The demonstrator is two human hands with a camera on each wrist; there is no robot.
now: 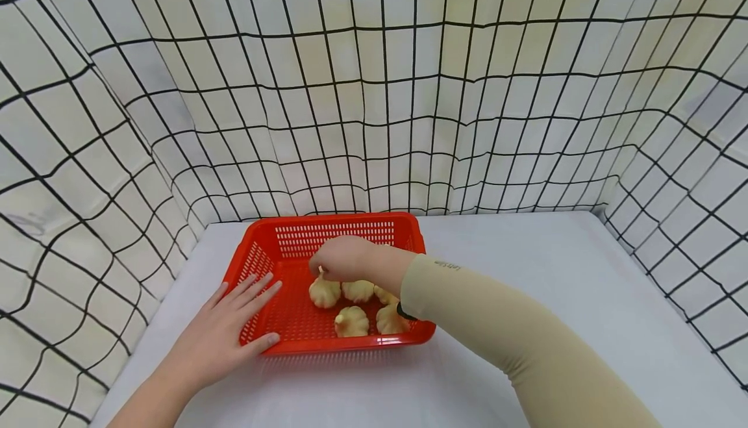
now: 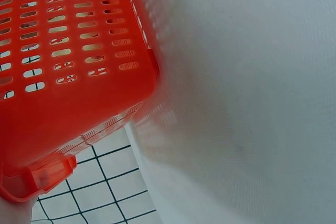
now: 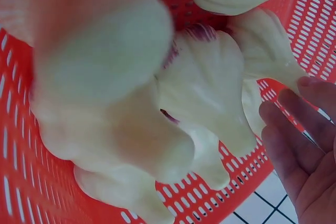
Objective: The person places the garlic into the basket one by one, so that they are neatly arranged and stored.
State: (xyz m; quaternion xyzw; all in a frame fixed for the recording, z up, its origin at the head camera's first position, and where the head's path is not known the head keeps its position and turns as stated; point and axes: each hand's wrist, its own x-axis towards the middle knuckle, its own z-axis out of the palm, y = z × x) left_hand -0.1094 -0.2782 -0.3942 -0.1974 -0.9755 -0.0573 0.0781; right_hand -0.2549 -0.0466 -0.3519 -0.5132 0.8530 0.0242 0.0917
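Note:
Several pale garlic bulbs (image 1: pixel 324 291) with purple streaks lie inside a red plastic basket (image 1: pixel 333 348) with slotted walls. Over the basket's left side and front left corner spreads my left hand (image 1: pixel 219 334), fingers straight and touching the rim. In the left wrist view only a sliver of that hand shows below the basket wall (image 2: pixel 79 108). My right hand (image 1: pixel 347 258) reaches down into the basket at a bulb's stem. The right wrist view shows its fingers (image 3: pixel 294 145) apart from the blurred thumb, one fingertip by the stem of a garlic bulb (image 3: pixel 262 45).
The basket stands on a white tabletop (image 1: pixel 526 265), which extends to its right and in front. Black netting (image 1: pixel 409 116) over white sheets encloses the back and both sides. A beige sleeve (image 1: pixel 502 324) covers the right forearm and crosses the basket's right rim.

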